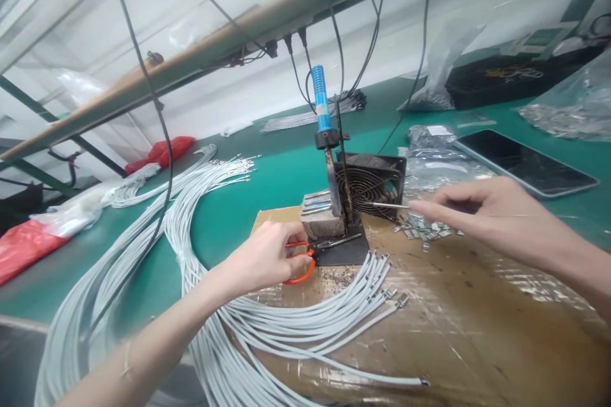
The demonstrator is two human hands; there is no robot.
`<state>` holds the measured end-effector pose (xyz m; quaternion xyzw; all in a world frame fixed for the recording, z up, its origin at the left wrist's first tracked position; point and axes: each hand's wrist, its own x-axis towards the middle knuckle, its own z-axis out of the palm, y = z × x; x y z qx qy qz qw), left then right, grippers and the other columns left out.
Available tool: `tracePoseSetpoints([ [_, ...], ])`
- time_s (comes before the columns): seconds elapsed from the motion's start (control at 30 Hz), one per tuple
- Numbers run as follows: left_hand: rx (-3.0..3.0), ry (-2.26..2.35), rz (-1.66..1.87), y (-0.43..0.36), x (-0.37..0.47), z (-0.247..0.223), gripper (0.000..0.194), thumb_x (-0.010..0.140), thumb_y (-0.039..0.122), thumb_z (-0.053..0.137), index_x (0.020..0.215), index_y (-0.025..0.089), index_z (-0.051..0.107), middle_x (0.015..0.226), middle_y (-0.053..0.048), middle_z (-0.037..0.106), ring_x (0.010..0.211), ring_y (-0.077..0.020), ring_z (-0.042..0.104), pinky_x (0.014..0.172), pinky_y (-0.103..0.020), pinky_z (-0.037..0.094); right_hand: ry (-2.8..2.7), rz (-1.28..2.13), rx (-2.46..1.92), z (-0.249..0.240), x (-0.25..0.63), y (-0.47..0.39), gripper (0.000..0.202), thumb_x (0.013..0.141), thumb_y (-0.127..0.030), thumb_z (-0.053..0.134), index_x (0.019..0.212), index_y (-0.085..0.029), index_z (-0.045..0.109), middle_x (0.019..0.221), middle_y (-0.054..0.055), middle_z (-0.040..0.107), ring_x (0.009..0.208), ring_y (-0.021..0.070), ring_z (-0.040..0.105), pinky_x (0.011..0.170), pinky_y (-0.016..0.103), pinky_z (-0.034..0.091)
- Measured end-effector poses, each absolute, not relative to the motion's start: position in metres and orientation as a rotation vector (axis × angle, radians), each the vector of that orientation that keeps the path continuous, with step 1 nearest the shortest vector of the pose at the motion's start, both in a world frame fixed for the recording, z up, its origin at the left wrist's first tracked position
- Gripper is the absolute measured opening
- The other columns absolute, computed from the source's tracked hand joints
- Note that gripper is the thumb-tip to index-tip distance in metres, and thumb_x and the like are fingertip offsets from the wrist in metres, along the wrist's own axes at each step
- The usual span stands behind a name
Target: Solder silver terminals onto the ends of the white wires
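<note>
My left hand (274,251) is closed on the orange handles of a pair of scissors (301,276), whose blades point right across a black pad. Beside it, a blue-handled soldering iron (321,98) stands tip down at a worn metal block (323,224). In my right hand (482,213), thumb and finger pinch a thin metal tool (389,205) pointing left, in front of a black fan (375,184); its exact kind is unclear. Small metal connector shells (427,229) lie below that hand. White cables (310,318) fan out on the cardboard, and a few ends carry metal connectors (401,300).
Cardboard (477,331) covers the front of the green table (277,172). A phone (529,162) and plastic bags of parts (439,156) lie at the right. More cable bundles (186,222) stretch along the left. Black cords (162,121) hang from the shelf above.
</note>
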<state>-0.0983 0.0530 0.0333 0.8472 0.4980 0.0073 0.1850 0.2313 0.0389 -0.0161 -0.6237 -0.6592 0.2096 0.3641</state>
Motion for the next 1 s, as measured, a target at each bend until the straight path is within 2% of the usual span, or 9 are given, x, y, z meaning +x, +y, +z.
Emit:
tracePoseSetpoints([
  [0.3, 2.404, 1.383, 0.017, 0.055, -0.099, 0.031, 0.016, 0.087, 0.031, 0.067, 0.095, 0.019, 0.072, 0.075, -0.002, 0.072, 0.063, -0.0187, 0.059, 0.058, -0.03, 0.039, -1.791, 0.753, -1.601, -0.027, 0.225, 0.036, 0.059, 0.082, -0.077, 0.066, 0.065, -0.02, 0.071, 0.067, 0.001, 0.063, 0.07, 0.0198, 0.051, 0.068, 0.034, 0.034],
  [0.67, 2.439, 1.485, -0.02, 0.048, -0.116, 0.039, 0.016, 0.089, 0.03, 0.063, 0.094, 0.019, 0.072, 0.082, -0.007, 0.074, 0.069, -0.0227, 0.064, 0.062, -0.032, 0.041, -1.788, 0.762, -1.621, -0.024, 0.223, 0.033, 0.055, 0.082, -0.074, 0.067, 0.065, -0.022, 0.071, 0.067, 0.001, 0.063, 0.07, 0.0194, 0.049, 0.068, 0.034, 0.032],
  [0.83, 2.45, 1.523, 0.008, 0.041, -0.122, 0.039, 0.013, 0.091, 0.031, 0.062, 0.092, 0.019, 0.07, 0.078, -0.005, 0.072, 0.063, -0.0203, 0.061, 0.058, -0.031, 0.038, -1.819, 0.773, -1.64, -0.024, 0.221, 0.033, 0.054, 0.084, -0.072, 0.066, 0.066, -0.021, 0.071, 0.065, 0.001, 0.062, 0.068, 0.019, 0.048, 0.064, 0.033, 0.033],
  [1.0, 2.494, 1.538, 0.109, 0.046, -0.11, 0.024, 0.01, 0.095, 0.027, 0.061, 0.091, 0.019, 0.065, 0.078, -0.003, 0.069, 0.067, -0.0203, 0.061, 0.06, -0.032, 0.039, -1.846, 0.801, -1.67, -0.024, 0.217, 0.031, 0.053, 0.085, -0.071, 0.065, 0.066, -0.022, 0.071, 0.065, 0.001, 0.06, 0.067, 0.0195, 0.047, 0.062, 0.033, 0.032],
])
